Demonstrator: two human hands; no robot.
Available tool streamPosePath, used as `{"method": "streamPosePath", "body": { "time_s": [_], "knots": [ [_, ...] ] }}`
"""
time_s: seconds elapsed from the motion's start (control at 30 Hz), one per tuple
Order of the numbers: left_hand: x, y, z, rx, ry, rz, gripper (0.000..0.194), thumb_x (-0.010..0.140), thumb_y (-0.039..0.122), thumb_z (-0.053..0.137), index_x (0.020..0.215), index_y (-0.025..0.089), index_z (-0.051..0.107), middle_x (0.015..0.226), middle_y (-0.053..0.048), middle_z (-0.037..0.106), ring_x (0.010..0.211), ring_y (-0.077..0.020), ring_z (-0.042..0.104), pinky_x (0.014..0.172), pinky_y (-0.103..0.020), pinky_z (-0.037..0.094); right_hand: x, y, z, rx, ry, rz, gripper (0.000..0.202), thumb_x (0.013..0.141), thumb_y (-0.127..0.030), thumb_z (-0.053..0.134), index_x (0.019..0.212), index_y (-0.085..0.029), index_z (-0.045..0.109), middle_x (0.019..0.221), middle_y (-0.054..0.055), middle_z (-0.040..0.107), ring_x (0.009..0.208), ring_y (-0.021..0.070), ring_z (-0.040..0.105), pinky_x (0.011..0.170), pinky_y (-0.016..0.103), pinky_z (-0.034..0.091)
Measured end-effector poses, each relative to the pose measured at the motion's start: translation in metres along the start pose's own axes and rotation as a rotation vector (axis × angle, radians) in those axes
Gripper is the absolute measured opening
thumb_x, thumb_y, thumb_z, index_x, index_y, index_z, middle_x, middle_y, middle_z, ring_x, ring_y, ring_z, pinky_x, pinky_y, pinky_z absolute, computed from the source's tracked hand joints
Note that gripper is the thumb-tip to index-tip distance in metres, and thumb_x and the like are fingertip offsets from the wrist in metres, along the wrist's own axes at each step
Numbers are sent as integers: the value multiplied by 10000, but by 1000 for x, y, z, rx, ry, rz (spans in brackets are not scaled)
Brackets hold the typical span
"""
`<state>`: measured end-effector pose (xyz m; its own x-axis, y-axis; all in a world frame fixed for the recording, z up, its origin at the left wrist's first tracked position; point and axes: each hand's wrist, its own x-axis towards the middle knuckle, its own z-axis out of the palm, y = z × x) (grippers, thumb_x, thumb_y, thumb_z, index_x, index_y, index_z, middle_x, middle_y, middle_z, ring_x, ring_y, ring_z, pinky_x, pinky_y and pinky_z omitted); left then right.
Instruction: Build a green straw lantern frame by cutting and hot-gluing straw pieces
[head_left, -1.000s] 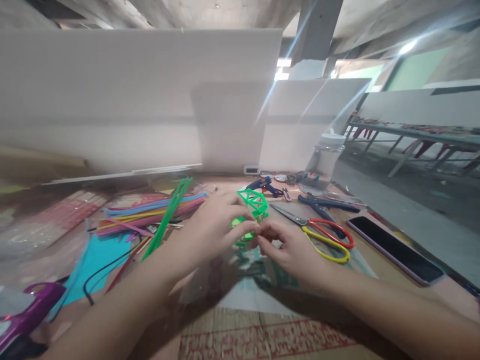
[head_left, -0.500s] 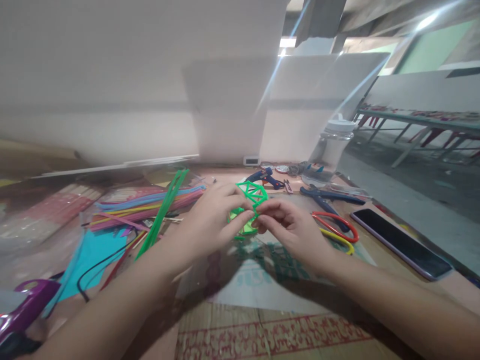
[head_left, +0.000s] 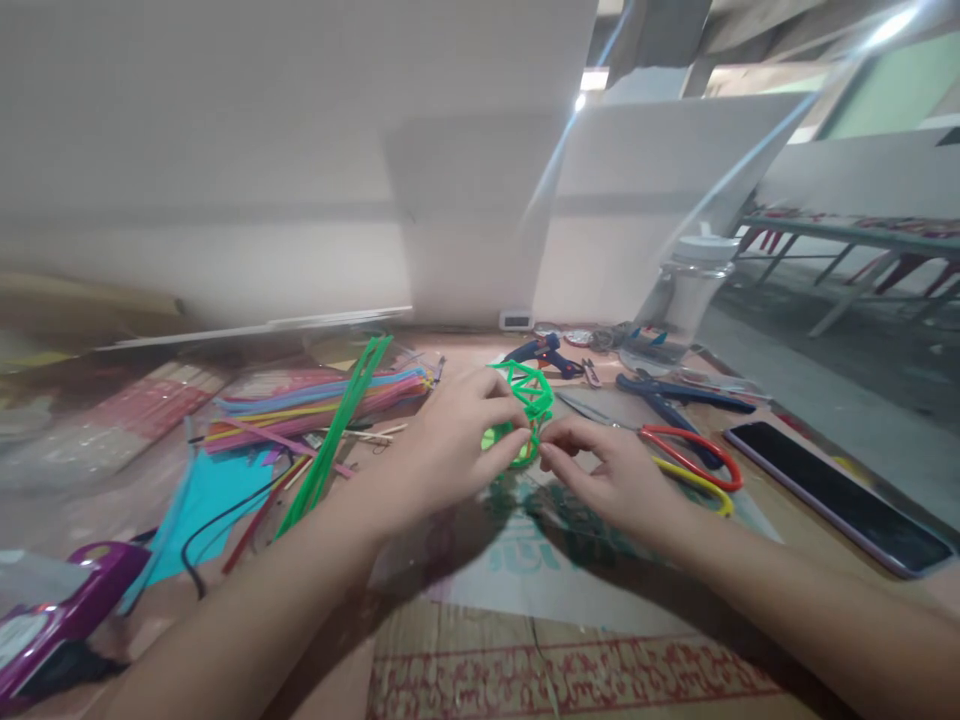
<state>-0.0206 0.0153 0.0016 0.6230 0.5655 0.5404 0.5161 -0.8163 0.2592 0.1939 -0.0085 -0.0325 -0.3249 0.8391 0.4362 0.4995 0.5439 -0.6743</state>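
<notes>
A small bright green openwork shape point(head_left: 529, 390), apparently bent from pipe cleaners, stands over the middle of the mat, its top a rounded lattice with crossing struts. My left hand point(head_left: 476, 435) grips its lower left side between thumb and fingers and hides part of it. A yellow-green patch shows behind my left fingertips. At the shape's lower right edge, my right hand point(head_left: 604, 465) has thumb and forefinger pinched close together. What lies between those fingertips is too small to make out. Scissors point(head_left: 686, 455) with red and yellow handles lie just beyond my right hand.
Left of my hands are green pipe cleaners point(head_left: 337, 430), a coloured bundle point(head_left: 322, 405), a turquoise sheet point(head_left: 221, 510) and a purple tool point(head_left: 82, 610). Behind are a blue glue gun point(head_left: 544, 352) and a clear bottle point(head_left: 694, 300). Pliers point(head_left: 675, 400) and a phone point(head_left: 836, 495) lie right.
The whole view has shifted, so things sit slightly further right. My right fingertips have drawn a little away from my left ones, showing more of the green shape's lower part.
</notes>
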Motion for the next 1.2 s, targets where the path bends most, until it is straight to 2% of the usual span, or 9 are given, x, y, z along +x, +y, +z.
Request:
{"method": "streamPosePath", "body": {
  "time_s": [0.07,0.17,0.27,0.4,0.63,0.83,1.2],
  "knots": [
    [0,-3,0,0,23,-23,150,998,250,603,940,184,724,1026,-63,657,1033,-233,595,954,-389,458,0,2,3,37,30,43,142,918,-306,582,825,-233,660,711,15,718,644,166,654,566,261,498],
    [0,-15,-1,29,91,-129,166,1006,246,581,1094,170,699,1128,-94,669,1111,-256,603,992,-414,461,1,8,10,201,129,190,202,920,-387,579,807,-224,618,651,5,674,599,158,633,583,270,511],
    [-1,-28,1,92,101,-213,168,997,283,601,1063,177,712,1160,-109,673,1149,-284,604,1014,-453,457,3,13,14,300,141,298,262,905,-465,596,806,-222,597,637,1,660,584,155,617,576,271,509],
    [-2,-37,6,113,77,-174,227,1003,318,594,931,175,755,1237,-124,666,1197,-298,600,1052,-483,446,5,12,16,324,112,320,278,886,-481,622,790,-222,594,609,-15,629,564,146,597,555,260,488],
    [-1,-40,10,82,14,-132,286,1013,332,574,972,159,799,1328,-153,652,1259,-340,580,1077,-539,449,6,11,22,510,64,389,292,837,-495,654,804,-211,592,538,-48,592,476,115,537,498,238,431],
    [-1,-36,10,103,12,-126,255,1012,308,594,957,159,793,1323,-141,651,1261,-320,577,1082,-505,460,8,8,22,506,81,440,324,817,-516,673,795,-199,612,532,-44,601,475,109,543,500,238,453],
    [-1,-34,9,108,-5,-148,264,1022,320,587,963,148,780,1299,-143,664,1263,-323,578,1107,-517,446,11,5,20,485,90,424,327,810,-520,680,770,-205,602,527,-43,603,474,113,550,498,246,448]
  ]
}}
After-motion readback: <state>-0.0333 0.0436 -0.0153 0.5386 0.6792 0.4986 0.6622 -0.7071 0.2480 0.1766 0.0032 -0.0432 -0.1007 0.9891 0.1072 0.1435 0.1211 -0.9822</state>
